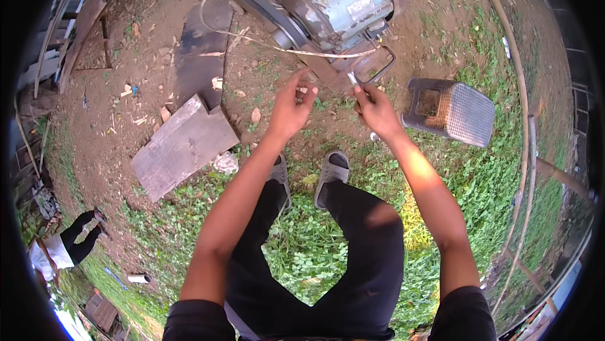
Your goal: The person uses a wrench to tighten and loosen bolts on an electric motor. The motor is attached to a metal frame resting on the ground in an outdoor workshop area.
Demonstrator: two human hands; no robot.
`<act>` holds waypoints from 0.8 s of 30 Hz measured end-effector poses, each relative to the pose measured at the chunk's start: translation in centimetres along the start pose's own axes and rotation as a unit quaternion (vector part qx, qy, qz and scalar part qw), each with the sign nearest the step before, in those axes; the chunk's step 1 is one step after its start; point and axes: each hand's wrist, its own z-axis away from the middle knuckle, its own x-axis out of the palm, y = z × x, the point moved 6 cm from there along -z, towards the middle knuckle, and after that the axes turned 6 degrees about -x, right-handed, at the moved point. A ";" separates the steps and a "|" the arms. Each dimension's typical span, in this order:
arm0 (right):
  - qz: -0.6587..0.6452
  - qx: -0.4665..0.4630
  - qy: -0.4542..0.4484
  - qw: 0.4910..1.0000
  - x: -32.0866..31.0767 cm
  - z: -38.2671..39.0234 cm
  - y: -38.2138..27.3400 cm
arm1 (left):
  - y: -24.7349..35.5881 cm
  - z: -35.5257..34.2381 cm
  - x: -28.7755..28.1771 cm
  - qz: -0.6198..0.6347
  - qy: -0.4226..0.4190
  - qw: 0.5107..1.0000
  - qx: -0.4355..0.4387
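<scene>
A worn light-blue electric motor (343, 7) sits ahead of me on a rusty metal base (328, 71), with a pulley and a long dark belt (252, 0) running up and left. My right hand (376, 111) is closed on a slim silver metal tool (352, 79) whose tip points at the near end of the base; its exact kind is hard to make out. Left of it, my left hand (293, 108) hovers by the base with fingers apart and nothing seen in them. A pale cable (271, 46) loops across just beyond both hands.
An overturned dark plastic stool (463, 111) lies to the right. On the left are a notched board (186, 145) and a dark plank (201, 51). Bamboo poles (513, 63) border the right side. A person (60, 249) is at the far lower left, near a white pipe (138, 278).
</scene>
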 end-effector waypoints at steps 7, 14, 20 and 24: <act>-0.009 -0.156 0.031 0.987 1.0 -6.5 1.2 | -1.4 -5.8 3.1 -0.159 0.028 0.962 0.219; -0.087 -0.102 -0.014 0.991 2.0 -4.7 -0.3 | -2.5 -7.3 3.7 -0.131 -0.042 0.946 0.294; -0.191 -0.095 0.023 0.977 3.8 -4.9 1.1 | -1.9 -8.0 3.9 -0.111 -0.076 0.938 0.318; -0.188 -0.081 0.062 0.977 4.6 -4.2 1.0 | -1.6 -8.0 3.4 -0.120 -0.086 0.941 0.304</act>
